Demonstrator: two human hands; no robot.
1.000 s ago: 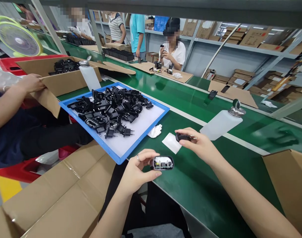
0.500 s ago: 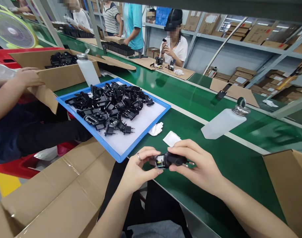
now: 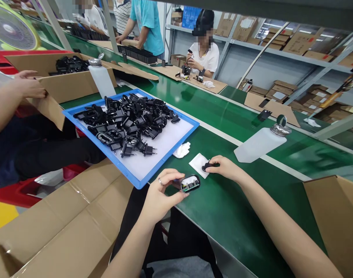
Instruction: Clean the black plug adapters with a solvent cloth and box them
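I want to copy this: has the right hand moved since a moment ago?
Yes. The right hand has moved away from the left hand, up to the white pad; its black piece is now over the pad.

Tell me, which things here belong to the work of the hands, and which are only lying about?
In the work:
left hand holding an open black plug casing
right hand holding a black part
blue tray of black plugs

Lying about:
white plastic bottle
crumpled white cloth
cardboard box
fan
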